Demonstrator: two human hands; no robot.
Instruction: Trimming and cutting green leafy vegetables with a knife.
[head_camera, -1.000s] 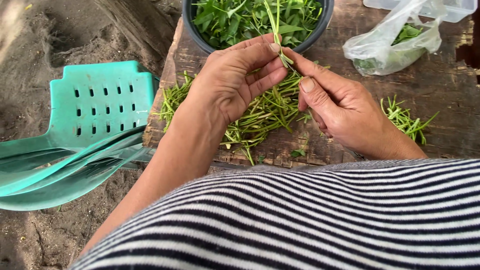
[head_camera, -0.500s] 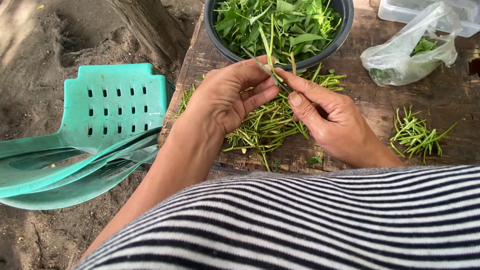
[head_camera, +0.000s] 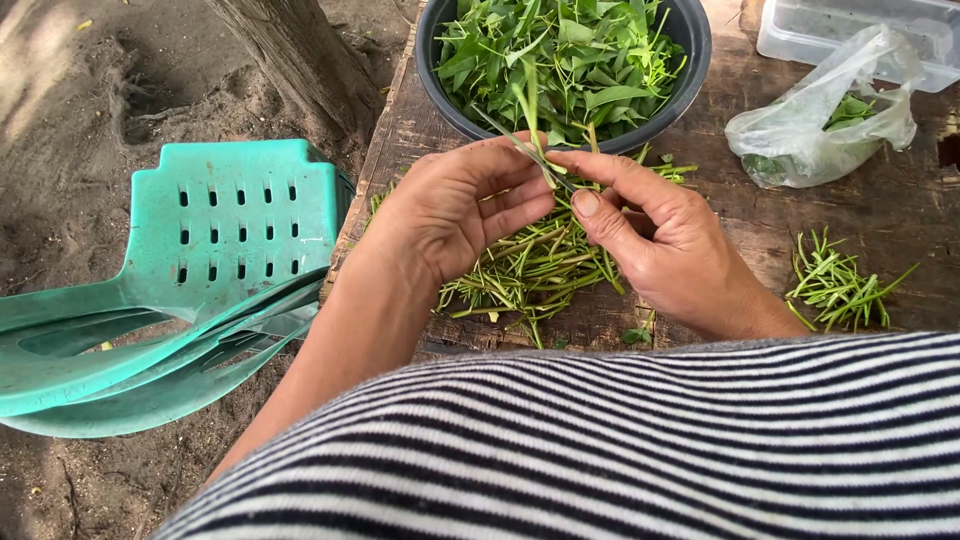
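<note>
My left hand and my right hand meet above a wooden table, both pinching one thin green stalk that points up toward a dark round bowl full of green leaves. Under my hands lies a pile of stripped green stems. My striped shirt fills the bottom of the view.
A smaller heap of stems lies at the right of the table. A clear plastic bag with greens and a clear plastic box sit at the back right. A stack of green plastic chairs stands on sandy ground at the left, near a tree trunk.
The view has tilted so the bowl and table sit lower in frame. My hands stay together on the stalk above the stem pile.
</note>
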